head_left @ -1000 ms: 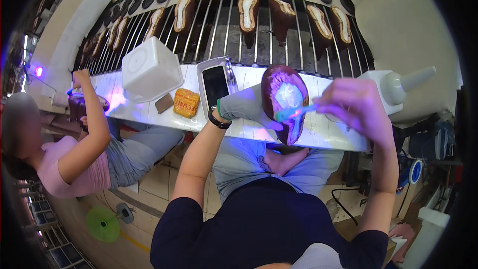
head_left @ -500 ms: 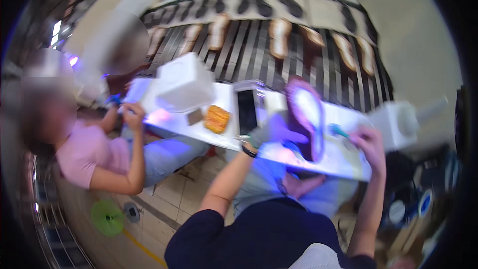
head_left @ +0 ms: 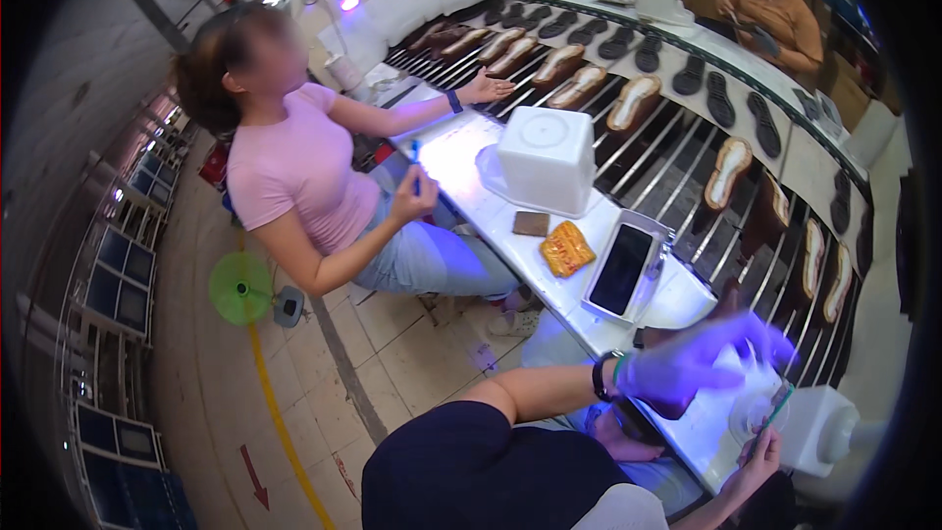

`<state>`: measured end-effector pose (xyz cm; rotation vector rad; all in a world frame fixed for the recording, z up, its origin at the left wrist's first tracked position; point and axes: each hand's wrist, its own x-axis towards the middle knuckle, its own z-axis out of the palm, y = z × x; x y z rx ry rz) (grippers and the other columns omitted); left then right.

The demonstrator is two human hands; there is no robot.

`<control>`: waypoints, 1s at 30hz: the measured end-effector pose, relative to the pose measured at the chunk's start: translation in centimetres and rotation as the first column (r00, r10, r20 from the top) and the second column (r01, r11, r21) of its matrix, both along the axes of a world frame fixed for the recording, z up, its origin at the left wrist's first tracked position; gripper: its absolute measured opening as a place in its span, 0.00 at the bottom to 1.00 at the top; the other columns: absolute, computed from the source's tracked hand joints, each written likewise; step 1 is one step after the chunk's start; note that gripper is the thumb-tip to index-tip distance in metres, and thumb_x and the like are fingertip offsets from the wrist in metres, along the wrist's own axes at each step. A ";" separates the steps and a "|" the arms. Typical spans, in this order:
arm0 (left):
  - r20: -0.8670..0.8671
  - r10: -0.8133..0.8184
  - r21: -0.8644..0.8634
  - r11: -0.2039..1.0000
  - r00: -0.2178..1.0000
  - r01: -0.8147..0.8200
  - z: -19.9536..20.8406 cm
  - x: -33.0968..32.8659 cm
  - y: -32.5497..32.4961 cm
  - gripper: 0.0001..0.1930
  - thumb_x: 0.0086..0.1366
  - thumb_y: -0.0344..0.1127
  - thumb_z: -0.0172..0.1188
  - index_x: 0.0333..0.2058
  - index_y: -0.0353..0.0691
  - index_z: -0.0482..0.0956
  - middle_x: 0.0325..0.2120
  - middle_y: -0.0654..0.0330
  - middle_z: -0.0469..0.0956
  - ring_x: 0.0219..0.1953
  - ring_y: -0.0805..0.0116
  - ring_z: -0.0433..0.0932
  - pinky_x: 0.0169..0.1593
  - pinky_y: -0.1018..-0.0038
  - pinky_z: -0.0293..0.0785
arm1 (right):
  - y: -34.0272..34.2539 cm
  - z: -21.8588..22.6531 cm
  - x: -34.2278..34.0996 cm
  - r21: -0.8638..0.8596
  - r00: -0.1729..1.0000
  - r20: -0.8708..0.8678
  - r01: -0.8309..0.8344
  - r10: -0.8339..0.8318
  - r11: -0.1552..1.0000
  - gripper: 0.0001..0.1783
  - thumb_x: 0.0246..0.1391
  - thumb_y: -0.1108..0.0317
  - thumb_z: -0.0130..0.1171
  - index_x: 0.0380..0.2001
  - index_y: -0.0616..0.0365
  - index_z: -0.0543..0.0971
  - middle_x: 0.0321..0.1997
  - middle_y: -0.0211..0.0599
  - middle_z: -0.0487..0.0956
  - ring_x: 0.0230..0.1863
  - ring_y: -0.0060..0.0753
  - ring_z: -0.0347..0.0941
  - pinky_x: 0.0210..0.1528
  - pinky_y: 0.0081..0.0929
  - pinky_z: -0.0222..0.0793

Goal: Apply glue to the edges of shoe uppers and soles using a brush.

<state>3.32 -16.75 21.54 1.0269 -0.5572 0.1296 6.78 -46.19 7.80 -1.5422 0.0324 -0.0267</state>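
The gloved left hand blurs over the white table; its grip unclear. The right hand pinches a thin green-handled brush. An orange crinkled snack packet lies beside a dark phone.

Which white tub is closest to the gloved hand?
The tub at the bench's near end, right beside the gloved left hand. The other tub stands farther up, past the phone.

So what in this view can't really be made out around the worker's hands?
- Left hand: motion-blurred in the head view, so its grip is unclear.
- Dark shoe part under it: mostly covered by that hand.
- Right hand: near the dark lower rim, holding a thin green brush; its tip is too small.
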 end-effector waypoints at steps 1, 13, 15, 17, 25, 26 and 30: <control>0.106 -0.200 -0.110 0.971 0.974 0.212 2.6 -1.4 -0.3 0.19 0.60 0.42 0.59 0.43 0.37 0.67 0.48 0.50 0.71 0.54 0.64 0.68 0.56 0.69 0.61 | -0.4 -0.7 0.6 0.019 1.000 -0.020 0.003 -0.002 1.000 0.08 0.63 0.66 0.51 0.38 0.58 0.76 0.31 0.25 0.76 0.18 0.05 0.57 0.17 0.08 0.45; 0.294 -0.717 -0.165 0.614 0.632 0.772 7.0 -5.9 -4.0 0.15 0.71 0.42 0.43 0.42 0.32 0.62 0.37 0.56 0.71 0.39 0.70 0.69 0.42 0.71 0.65 | 1.0 -1.9 2.0 0.230 0.957 -0.115 -0.235 0.267 0.944 0.13 0.65 0.61 0.48 0.45 0.58 0.73 0.35 0.27 0.75 0.22 0.08 0.58 0.17 0.10 0.48; 0.341 -0.724 -0.187 0.573 0.600 0.798 6.2 -6.0 -4.6 0.27 0.66 0.48 0.54 0.51 0.29 0.61 0.42 0.58 0.67 0.46 0.72 0.66 0.47 0.73 0.65 | 1.6 -1.7 2.0 0.248 0.953 -0.128 -0.238 0.275 0.939 0.13 0.65 0.61 0.48 0.46 0.57 0.73 0.35 0.27 0.75 0.22 0.08 0.58 0.17 0.10 0.49; 0.335 -0.722 -0.194 0.576 0.605 0.794 4.9 -6.4 -5.6 0.26 0.66 0.47 0.54 0.50 0.29 0.62 0.42 0.58 0.68 0.46 0.72 0.67 0.46 0.73 0.66 | 2.2 -1.7 2.2 0.267 0.949 -0.138 -0.239 0.282 0.934 0.13 0.65 0.61 0.48 0.46 0.57 0.73 0.35 0.26 0.75 0.22 0.08 0.58 0.17 0.10 0.49; 0.265 -0.742 -0.316 0.537 0.616 0.782 -0.4 -5.0 -12.3 0.18 0.65 0.39 0.55 0.44 0.28 0.69 0.42 0.55 0.73 0.42 0.70 0.71 0.43 0.72 0.69 | 2.5 -2.2 1.1 0.311 0.925 -0.235 -0.220 0.299 0.924 0.14 0.65 0.61 0.49 0.48 0.56 0.72 0.34 0.25 0.75 0.22 0.07 0.58 0.18 0.11 0.50; 0.262 -0.758 -0.332 0.510 0.597 0.794 -0.2 -6.0 -10.3 0.17 0.65 0.38 0.55 0.43 0.27 0.70 0.42 0.54 0.73 0.42 0.69 0.72 0.43 0.72 0.70 | 1.8 -2.1 0.8 0.312 0.929 -0.245 -0.195 0.277 0.930 0.14 0.65 0.62 0.49 0.48 0.56 0.72 0.34 0.25 0.75 0.22 0.07 0.58 0.18 0.11 0.50; 0.235 -0.787 -0.381 0.465 0.570 0.799 0.3 -6.1 -7.1 0.13 0.65 0.34 0.56 0.40 0.27 0.73 0.42 0.53 0.75 0.40 0.68 0.74 0.42 0.72 0.71 | 1.9 -2.0 0.2 0.333 0.924 -0.282 -0.159 0.259 0.930 0.14 0.64 0.62 0.49 0.49 0.55 0.72 0.34 0.24 0.75 0.22 0.07 0.58 0.19 0.11 0.51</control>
